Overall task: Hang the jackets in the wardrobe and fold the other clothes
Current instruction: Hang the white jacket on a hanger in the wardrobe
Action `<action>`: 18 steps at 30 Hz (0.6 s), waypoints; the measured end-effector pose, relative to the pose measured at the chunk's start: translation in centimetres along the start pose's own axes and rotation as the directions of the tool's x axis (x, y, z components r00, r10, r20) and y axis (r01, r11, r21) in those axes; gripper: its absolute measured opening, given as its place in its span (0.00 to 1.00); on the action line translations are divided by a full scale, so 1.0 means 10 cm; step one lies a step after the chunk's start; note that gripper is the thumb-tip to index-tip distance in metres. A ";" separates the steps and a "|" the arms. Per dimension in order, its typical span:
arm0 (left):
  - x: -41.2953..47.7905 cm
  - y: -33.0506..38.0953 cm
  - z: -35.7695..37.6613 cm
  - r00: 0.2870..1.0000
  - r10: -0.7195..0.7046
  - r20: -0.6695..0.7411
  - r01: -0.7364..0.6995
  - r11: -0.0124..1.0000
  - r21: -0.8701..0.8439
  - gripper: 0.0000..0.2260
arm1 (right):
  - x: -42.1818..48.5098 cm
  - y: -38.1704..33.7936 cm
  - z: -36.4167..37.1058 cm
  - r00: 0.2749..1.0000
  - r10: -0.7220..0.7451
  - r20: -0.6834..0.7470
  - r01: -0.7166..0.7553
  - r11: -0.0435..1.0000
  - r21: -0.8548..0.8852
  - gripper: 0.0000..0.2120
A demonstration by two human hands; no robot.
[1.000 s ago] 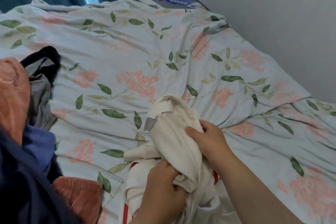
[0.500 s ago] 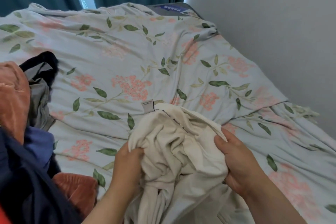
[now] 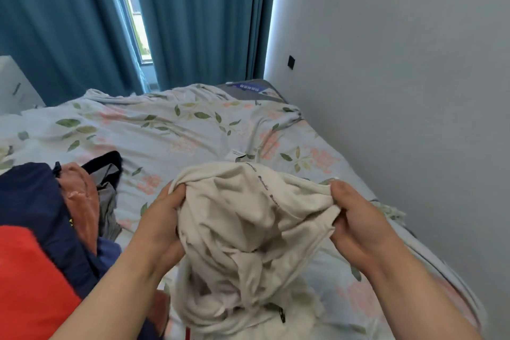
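Since the previous frame, both hands have risen and moved further apart, drawing the upper edge of the cream garment (image 3: 248, 229) out between them. The view has also tilted up to take in the curtains (image 3: 207, 22).

The cream garment is held in the air above the bed (image 3: 179, 132). Its upper edge spans the two hands, and the rest hangs bunched below them. A line of small dark print runs across the upper right of the fabric.

- Left hand (image 3: 160, 223): the grip is closed, with the fingers and thumb curled round a gathered fold at the left end of the edge.
- Right hand (image 3: 358, 223): the grip pinches the right end of the edge between thumb and fingers.

The bed carries a wrinkled pale floral sheet. A pile of clothes lies at its left side: a navy garment (image 3: 33, 201), an orange-red garment (image 3: 24, 270), a salmon garment (image 3: 82, 193) and a grey garment (image 3: 107, 196). The teal curtains hang behind the bed, parted by a narrow window gap (image 3: 135, 8). A grey wall (image 3: 400, 63) with a dark socket (image 3: 290, 62) borders the right side.
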State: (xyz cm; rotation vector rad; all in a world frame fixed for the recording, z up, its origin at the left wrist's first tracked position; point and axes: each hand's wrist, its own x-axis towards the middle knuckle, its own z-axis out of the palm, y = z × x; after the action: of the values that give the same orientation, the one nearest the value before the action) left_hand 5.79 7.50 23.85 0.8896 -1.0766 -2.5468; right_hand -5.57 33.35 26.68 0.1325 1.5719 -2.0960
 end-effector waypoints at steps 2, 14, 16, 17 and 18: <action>-0.24 0.29 0.17 0.999 0.032 0.038 -0.030 0.999 -0.041 0.14 | -0.22 -0.28 0.24 0.996 -0.092 0.001 0.087 0.938 -0.335 0.13; -1.74 1.01 0.95 0.921 0.128 0.368 -0.179 0.978 0.109 0.13 | -1.41 -0.58 1.40 0.951 0.264 0.159 -0.282 0.954 0.099 0.18; -1.90 1.11 0.90 0.849 0.090 0.521 -0.287 0.906 0.310 0.16 | -1.50 -0.72 1.46 0.966 0.177 0.189 -0.200 0.973 0.112 0.16; -1.94 1.15 0.86 0.811 0.042 0.583 -0.313 0.873 0.373 0.17 | -1.51 -0.80 1.47 0.967 0.149 0.209 -0.177 0.977 0.123 0.15; -2.00 1.20 0.83 0.796 0.011 0.605 -0.331 0.844 0.421 0.17 | -1.52 -0.89 1.48 0.964 0.137 0.227 -0.168 0.978 0.126 0.15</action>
State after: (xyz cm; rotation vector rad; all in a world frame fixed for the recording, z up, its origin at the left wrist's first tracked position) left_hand 16.16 12.39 45.79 0.0249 -1.9774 -2.4474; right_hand 6.85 26.66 44.86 0.0690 1.2423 -2.0264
